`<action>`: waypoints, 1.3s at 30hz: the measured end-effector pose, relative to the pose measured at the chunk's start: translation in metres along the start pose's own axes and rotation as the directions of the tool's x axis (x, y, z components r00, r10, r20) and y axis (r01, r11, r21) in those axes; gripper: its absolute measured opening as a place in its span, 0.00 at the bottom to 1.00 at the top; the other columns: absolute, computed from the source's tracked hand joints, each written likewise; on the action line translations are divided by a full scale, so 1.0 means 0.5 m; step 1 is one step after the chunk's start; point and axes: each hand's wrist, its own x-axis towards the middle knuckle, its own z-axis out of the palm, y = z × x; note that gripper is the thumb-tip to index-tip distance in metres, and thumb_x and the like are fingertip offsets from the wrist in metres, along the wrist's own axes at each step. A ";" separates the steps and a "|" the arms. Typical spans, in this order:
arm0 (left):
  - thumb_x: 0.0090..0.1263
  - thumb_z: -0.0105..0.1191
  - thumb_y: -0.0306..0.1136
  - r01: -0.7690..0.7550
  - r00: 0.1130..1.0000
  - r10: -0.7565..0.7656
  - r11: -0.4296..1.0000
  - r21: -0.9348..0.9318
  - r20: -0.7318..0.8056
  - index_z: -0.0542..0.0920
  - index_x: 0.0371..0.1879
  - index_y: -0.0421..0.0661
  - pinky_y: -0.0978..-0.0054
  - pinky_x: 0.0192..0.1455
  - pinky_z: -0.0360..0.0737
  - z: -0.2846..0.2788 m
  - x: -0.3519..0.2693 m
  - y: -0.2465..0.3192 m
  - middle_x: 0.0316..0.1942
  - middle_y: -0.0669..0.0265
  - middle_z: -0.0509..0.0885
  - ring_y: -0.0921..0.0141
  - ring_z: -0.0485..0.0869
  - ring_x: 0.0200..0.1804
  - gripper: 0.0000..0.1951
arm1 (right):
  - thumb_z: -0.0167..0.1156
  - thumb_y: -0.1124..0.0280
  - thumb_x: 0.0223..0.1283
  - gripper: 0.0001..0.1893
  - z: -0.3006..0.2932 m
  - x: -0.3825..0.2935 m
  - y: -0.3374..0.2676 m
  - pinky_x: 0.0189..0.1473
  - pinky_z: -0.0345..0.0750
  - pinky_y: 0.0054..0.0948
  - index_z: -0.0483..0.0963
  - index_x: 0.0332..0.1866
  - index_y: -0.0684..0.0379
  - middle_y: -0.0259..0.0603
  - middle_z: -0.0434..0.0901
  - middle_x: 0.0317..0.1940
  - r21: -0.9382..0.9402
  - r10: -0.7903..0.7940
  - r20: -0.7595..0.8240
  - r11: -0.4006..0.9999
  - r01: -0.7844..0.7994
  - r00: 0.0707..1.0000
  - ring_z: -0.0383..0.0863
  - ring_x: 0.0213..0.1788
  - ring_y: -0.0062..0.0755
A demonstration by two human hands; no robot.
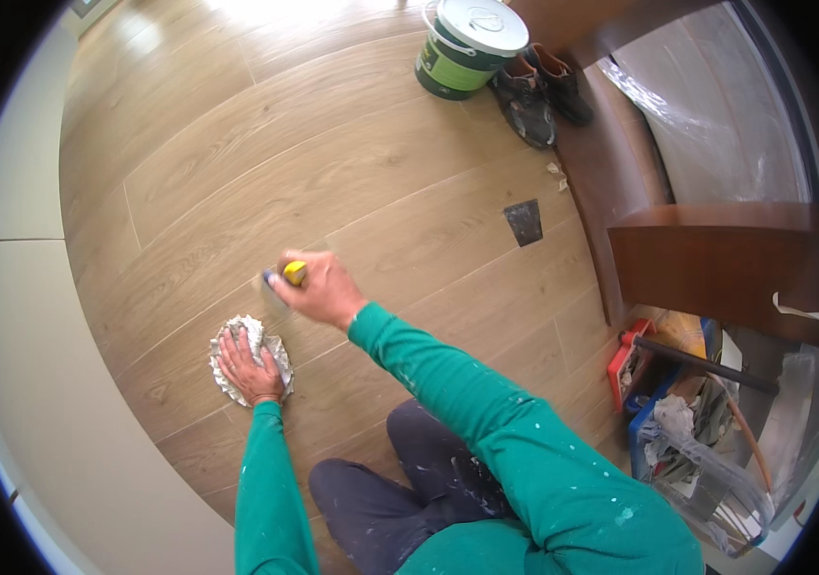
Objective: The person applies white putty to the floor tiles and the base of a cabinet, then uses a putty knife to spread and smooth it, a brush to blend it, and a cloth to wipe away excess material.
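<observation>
My left hand lies palm down on a crumpled white cloth, its fingers spread over the folds. The cloth rests on the wood-look plank floor. Ahead and to the right of it, my right hand is closed around a tool with a yellow handle. A dark part of that tool shows beside my thumb. Its working end is low over the floor, blurred, and seems to be a thin scraper blade; contact with the planks cannot be told.
A green bucket with a white lid stands beside dark shoes. A dark trapezoid piece lies on the floor. Brown wooden furniture and a blue-edged container of scraps flank my right; pale cabinet fronts line the left.
</observation>
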 end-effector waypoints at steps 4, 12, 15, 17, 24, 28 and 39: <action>0.69 0.53 0.43 0.005 1.000 -0.005 1.000 -0.011 0.000 0.72 0.73 0.52 0.48 0.83 0.45 -0.004 -0.012 -0.015 0.81 0.58 0.62 0.56 0.55 0.83 0.31 | 0.68 0.65 0.67 0.09 -0.106 -0.132 0.135 0.31 0.78 0.27 0.82 0.45 0.57 0.31 0.82 0.28 0.288 0.349 -0.259 0.918 -0.273 0.901 0.80 0.30 0.21; 0.69 0.53 0.43 0.017 1.000 -0.017 1.000 0.003 -0.020 0.72 0.73 0.52 0.48 0.83 0.45 -0.007 -0.016 -0.026 0.81 0.58 0.62 0.57 0.55 0.83 0.31 | 0.63 0.68 0.71 0.07 -0.609 -0.564 0.233 0.39 0.79 0.36 0.79 0.41 0.61 0.41 0.83 0.32 -0.465 -0.037 -0.790 0.687 -0.558 0.613 0.82 0.34 0.33; 0.70 0.53 0.43 0.015 1.000 -0.015 1.000 0.007 -0.012 0.72 0.73 0.52 0.48 0.83 0.45 -0.008 -0.020 -0.026 0.81 0.59 0.61 0.57 0.55 0.83 0.31 | 0.67 0.67 0.65 0.09 -0.355 -0.452 0.027 0.39 0.82 0.38 0.82 0.44 0.59 0.46 0.86 0.34 -0.328 0.213 -0.474 0.858 -0.395 0.855 0.87 0.35 0.38; 0.70 0.53 0.44 0.009 1.000 -0.009 1.000 0.004 -0.005 0.72 0.73 0.52 0.49 0.83 0.44 -0.001 -0.012 -0.015 0.81 0.59 0.61 0.58 0.55 0.83 0.31 | 0.70 0.65 0.58 0.11 -0.189 -0.429 -0.036 0.42 0.83 0.40 0.84 0.44 0.56 0.47 0.88 0.39 -0.088 0.046 -0.074 0.995 -0.052 0.996 0.88 0.40 0.46; 0.70 0.52 0.45 -0.004 1.000 0.005 1.000 0.027 -0.025 0.71 0.74 0.52 0.49 0.83 0.44 0.001 -0.019 -0.035 0.81 0.58 0.60 0.57 0.55 0.83 0.31 | 0.70 0.67 0.64 0.10 -0.228 -0.479 0.057 0.43 0.82 0.31 0.82 0.46 0.59 0.39 0.87 0.38 0.040 0.398 -0.227 0.916 -0.400 0.889 0.86 0.42 0.27; 0.70 0.52 0.45 -0.009 1.000 0.009 1.000 0.010 -0.011 0.71 0.74 0.52 0.49 0.83 0.44 0.011 -0.015 -0.008 0.81 0.58 0.61 0.57 0.55 0.83 0.31 | 0.62 0.73 0.70 0.07 -0.626 -0.652 0.226 0.45 0.81 0.30 0.80 0.48 0.63 0.40 0.85 0.39 -0.300 0.214 -0.738 0.745 -0.595 0.640 0.83 0.42 0.26; 0.71 0.52 0.44 -0.022 0.999 0.022 1.000 0.018 -0.032 0.70 0.75 0.54 0.51 0.83 0.44 0.028 -0.018 -0.023 0.81 0.60 0.62 0.60 0.54 0.84 0.31 | 0.66 0.70 0.66 0.08 -0.382 -0.660 0.086 0.49 0.80 0.28 0.84 0.46 0.60 0.38 0.88 0.43 0.049 0.440 -0.212 0.897 -0.440 0.873 0.85 0.47 0.27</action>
